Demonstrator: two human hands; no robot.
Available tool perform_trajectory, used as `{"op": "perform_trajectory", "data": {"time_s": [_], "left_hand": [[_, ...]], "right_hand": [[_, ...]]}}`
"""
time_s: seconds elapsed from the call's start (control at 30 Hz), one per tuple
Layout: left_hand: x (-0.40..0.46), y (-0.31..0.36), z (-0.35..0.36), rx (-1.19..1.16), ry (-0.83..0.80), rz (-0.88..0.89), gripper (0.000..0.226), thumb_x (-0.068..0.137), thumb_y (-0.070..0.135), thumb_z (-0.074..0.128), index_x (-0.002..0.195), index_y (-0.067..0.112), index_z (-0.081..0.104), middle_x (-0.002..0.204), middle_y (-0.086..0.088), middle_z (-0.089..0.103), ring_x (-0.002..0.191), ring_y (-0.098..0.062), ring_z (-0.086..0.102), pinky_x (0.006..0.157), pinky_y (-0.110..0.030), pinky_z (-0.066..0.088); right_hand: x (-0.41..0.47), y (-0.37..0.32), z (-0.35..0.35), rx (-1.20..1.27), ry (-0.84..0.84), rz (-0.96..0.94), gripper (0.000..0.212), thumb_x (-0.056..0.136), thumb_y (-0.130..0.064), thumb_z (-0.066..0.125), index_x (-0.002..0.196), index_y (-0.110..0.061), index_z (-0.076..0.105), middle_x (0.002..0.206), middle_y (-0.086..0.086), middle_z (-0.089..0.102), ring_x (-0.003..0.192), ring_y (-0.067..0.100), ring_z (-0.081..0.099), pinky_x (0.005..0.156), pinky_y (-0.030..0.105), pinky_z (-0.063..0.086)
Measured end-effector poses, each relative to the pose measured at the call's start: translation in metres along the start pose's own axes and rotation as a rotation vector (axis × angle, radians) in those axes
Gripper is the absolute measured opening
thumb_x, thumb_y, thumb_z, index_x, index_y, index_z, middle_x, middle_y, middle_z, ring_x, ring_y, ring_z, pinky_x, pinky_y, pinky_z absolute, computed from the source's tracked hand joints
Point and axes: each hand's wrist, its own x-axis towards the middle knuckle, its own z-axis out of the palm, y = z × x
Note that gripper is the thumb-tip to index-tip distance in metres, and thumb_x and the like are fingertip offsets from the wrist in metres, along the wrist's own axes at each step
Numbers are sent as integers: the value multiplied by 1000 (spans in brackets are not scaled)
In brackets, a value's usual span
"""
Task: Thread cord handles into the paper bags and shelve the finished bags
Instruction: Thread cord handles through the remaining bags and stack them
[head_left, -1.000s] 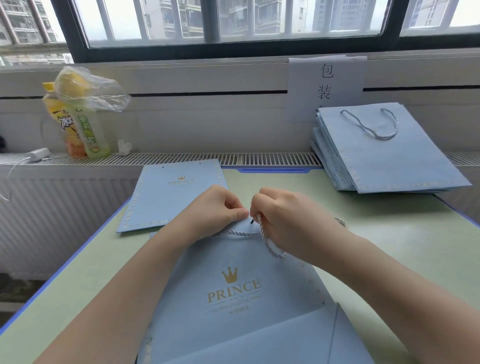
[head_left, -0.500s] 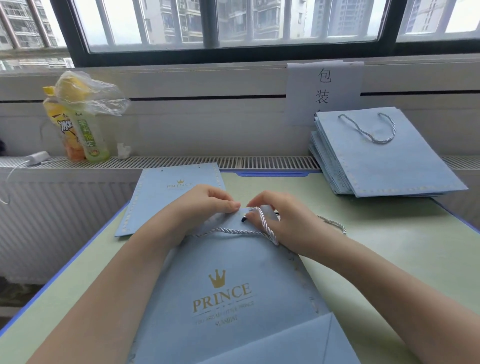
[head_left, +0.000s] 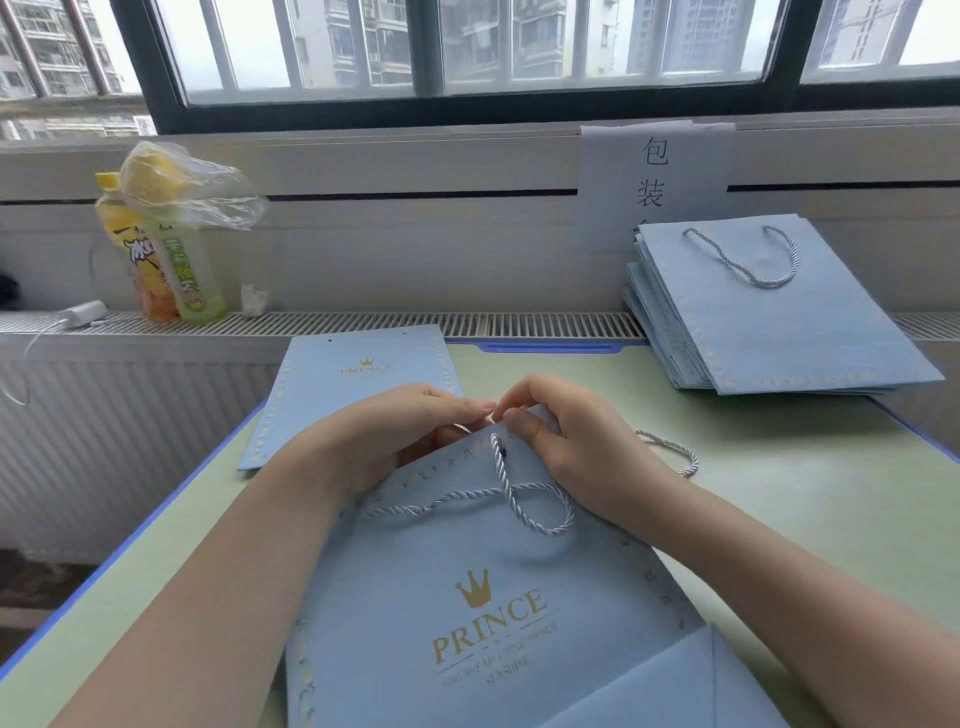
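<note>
Pinching the top edge of the flat light-blue paper bag (head_left: 467, 597) with my left hand (head_left: 384, 441) and right hand (head_left: 571, 447), its twisted silver-white cord (head_left: 524, 499) looping loose below.

Gold lettering on the near blue paper bag (head_left: 467, 597) reads "PRINCE" under a small crown, and below it a fine line too small to make out, then "SUNSHINE". The flat bag behind it (head_left: 358, 374) carries the same gold "PRINCE" and crown, smaller. On the white paper sign (head_left: 654, 176) taped to the wall under the window, two handwritten characters: 包 and 装, with a third cut off by the stack of bags (head_left: 769, 317). The bottle labels (head_left: 166, 260) have Chinese print I can't read.
</note>
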Motion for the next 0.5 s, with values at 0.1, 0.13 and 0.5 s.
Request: {"op": "perform_trajectory", "data": {"time_s": [0.1,0.13,0.5], "left_hand": [[1,-2,-1,13,-7,6,35,91,39,56,77,15,77,73,-5,69,53,-13,57,48,-19,41],[2,-2,-2,13,-18,7,35,91,40,55,79,15,77,76,-7,69,55,-13,58,50,-21,42],[-3,0,-8,2,-105,-11,48,77,49,59,93,7,75,93,-14,71,71,-23,65,62,-28,50]], "right_hand": [[-1,0,0,4,34,-32,10,95,-13,54,91,-19,61,76,-18,55,75,-6,51,68,9,37],[-1,-1,-1,-3,47,-50,11,94,-12,55,90,-20,60,73,-20,53,73,-9,50,67,8,36],[3,2,-3,-83,55,-168,17,92,-21,50,90,-11,63,84,-10,57,80,0,50,73,10,36]]}}
